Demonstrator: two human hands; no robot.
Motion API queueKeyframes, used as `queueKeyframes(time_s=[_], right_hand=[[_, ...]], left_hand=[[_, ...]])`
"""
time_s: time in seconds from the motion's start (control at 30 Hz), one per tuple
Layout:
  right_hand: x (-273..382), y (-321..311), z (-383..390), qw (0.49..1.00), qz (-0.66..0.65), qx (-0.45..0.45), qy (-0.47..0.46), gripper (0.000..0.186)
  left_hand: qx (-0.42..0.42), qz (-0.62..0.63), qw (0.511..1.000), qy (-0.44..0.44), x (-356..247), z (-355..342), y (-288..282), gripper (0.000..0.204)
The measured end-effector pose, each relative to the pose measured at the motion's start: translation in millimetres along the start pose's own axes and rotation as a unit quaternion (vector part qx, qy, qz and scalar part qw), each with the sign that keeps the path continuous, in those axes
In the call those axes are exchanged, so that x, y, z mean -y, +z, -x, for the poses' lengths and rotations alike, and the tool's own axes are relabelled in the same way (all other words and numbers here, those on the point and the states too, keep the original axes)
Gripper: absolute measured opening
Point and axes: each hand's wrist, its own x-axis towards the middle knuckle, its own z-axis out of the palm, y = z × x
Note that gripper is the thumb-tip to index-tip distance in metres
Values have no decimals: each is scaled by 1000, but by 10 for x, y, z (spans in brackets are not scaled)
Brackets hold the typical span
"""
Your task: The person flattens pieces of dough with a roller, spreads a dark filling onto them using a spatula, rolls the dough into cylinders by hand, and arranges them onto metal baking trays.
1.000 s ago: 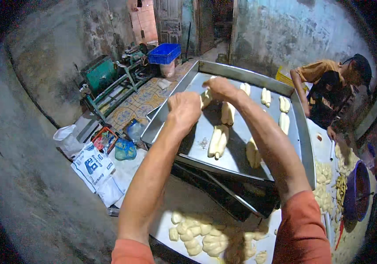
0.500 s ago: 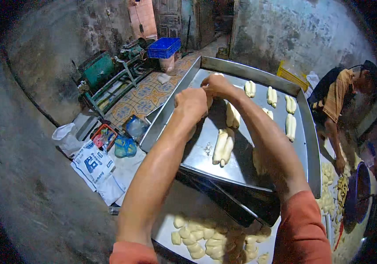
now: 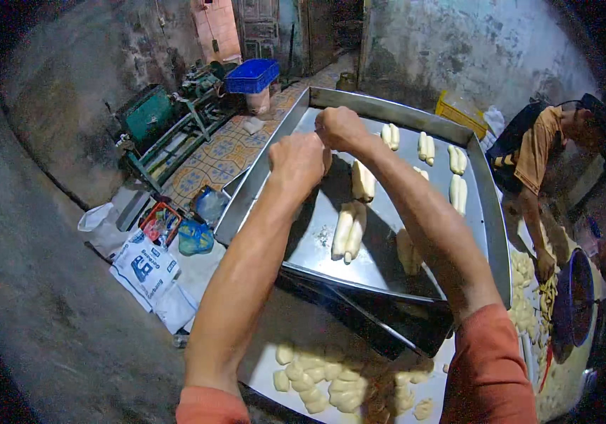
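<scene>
Over the far left part of a large metal baking tray [image 3: 381, 107], my left hand [image 3: 297, 160] and my right hand [image 3: 342, 130] are close together, both with fingers curled. Whatever they may pinch is hidden behind the knuckles. Paired dough sticks lie on the tray: one pair [image 3: 349, 232] is near its front side, another pair [image 3: 363, 181] lies just beyond, and several more, such as a pair [image 3: 457, 160] at the right, are spread out. My right forearm partly covers a shadowed pair [image 3: 408, 251].
Below the tray, many dough pieces [image 3: 345, 389] rest on a pale surface. At the right, another person [image 3: 540, 155] bends over dough pieces beside a dark round basin [image 3: 575, 300]. Green machinery [image 3: 147, 116], a blue crate [image 3: 252, 75] and white sacks [image 3: 151, 272] stand to the left.
The view has swung slightly, so the tray appears a little further left. My hands stay close together over the same part of the tray, the right hand's fingers looking more tightly curled.
</scene>
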Motion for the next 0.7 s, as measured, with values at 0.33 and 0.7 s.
queueKeyframes(time_s=[0.33,0.7], right_hand=[[-299,-713,330,998,12,39,-41,20],[-778,-1727,1888,963,135,220,73,36]], left_hand=[[50,-31,996,70,175,-82,100,33],[45,-50,977,204,-24,-1,-15,40]])
